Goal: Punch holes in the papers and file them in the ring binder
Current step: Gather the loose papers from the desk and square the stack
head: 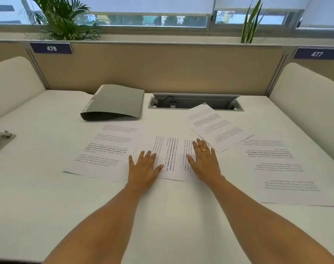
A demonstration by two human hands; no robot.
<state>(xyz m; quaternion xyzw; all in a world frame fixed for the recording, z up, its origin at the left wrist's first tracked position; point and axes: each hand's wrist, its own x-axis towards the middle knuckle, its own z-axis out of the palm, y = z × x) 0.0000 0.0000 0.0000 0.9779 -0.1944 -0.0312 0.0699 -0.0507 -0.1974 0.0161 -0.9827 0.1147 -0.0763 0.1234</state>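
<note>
Grips wide and holding nothing: the left grip and the right grip, a person's two bare hands, lie palm-down with fingers straight and splayed on the centre sheet, one at each side of it; a gold ring shows on the right one; both forearms are bare. The sheet under them is printed and turned sideways, its lines of text running away from the person; it lies flat on the white desk.

Three more printed papers lie around it: the left sheet just beside the left grip, text facing the person; the angled sheet just beyond the right fingertips, text upside down, its far corner reaching over the open cable hatch; the right sheet nearer the desk's right edge, also upside down, its far corner tucked under the angled one.

The grey ring binder lies closed and flat at the back of the desk, left of the hatch and well apart from both grips, its labelled spine to the left; a grey metal tool, cut off by the left edge, sits alone at far left and cannot be told for certain as the punch.

A beige partition closes the back, with plates reading 476 and 477; plants and windows stand behind it.
</note>
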